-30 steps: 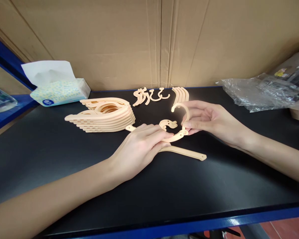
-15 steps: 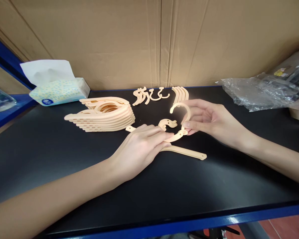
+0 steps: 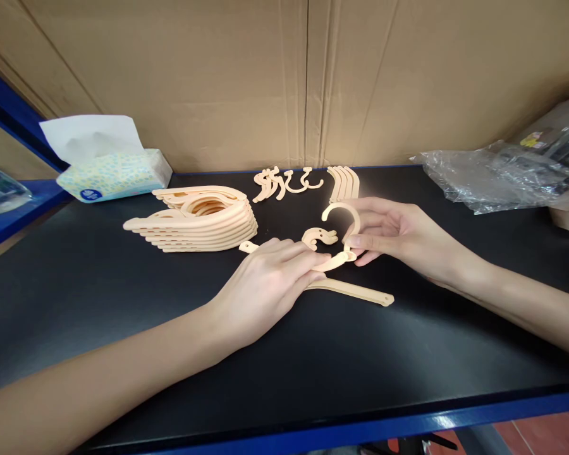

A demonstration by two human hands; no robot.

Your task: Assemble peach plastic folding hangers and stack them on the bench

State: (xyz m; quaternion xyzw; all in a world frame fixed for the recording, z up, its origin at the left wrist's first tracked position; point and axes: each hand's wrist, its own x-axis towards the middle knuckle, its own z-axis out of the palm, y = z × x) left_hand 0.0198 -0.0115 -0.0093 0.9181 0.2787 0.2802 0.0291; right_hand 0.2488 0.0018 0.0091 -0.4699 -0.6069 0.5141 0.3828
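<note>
My left hand point(image 3: 265, 284) is closed over a beige plastic hanger arm point(image 3: 330, 261) on the black tabletop, fingers pointing right. Between the thumb and index finger of my right hand point(image 3: 384, 234) is a curved hanger hook point(image 3: 355, 218), its open end facing left. The foot of the hook meets the end of the hanger arm; whether it is seated in the hole there I cannot tell. A second hanger arm point(image 3: 355, 291) sticks out to the right from under my left hand. Just behind the fingertips lies a small curved beige piece with holes point(image 3: 320, 237).
Folded beige hangers are stacked point(image 3: 194, 221) at the left, in front of a tissue pack point(image 3: 114, 174). Several loose hooks point(image 3: 270, 183) and a row of curved arms point(image 3: 344, 182) lie along the cardboard wall point(image 3: 218, 82). Clear plastic bags point(image 3: 483, 180) occupy the right.
The hook and my right hand have dropped slightly, and the hook's foot sits a little lower against the hanger arm. My left hand stays in place.
</note>
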